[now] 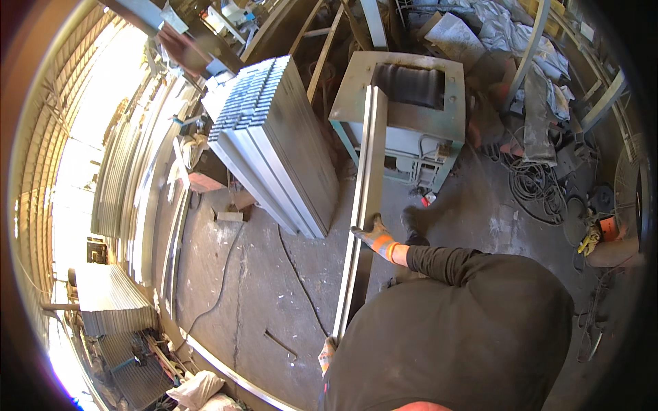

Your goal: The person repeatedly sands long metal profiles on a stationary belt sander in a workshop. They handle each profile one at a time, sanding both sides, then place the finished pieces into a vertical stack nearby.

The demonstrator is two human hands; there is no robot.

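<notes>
A long, silvery metal profile (356,236) with ridged edges slants between my hands, its far end reaching up in front of the top of a grey-green metal cabinet (356,68). Gloved in grey and orange, my right hand (375,236) is closed around its middle. My left hand (327,354), also gloved, grips the profile's near end; my dark-sleeved body partly hides it. Left of the profile stands a tall stack of similar metal profiles (301,137), upright and packed side by side.
Dark cables (226,281) and a short rod (279,344) lie on the concrete floor. Coiled hoses (538,188) and scrap sit at the right. Long metal sheets (120,181) lean at the left. White sacks (199,390) lie at the lower left.
</notes>
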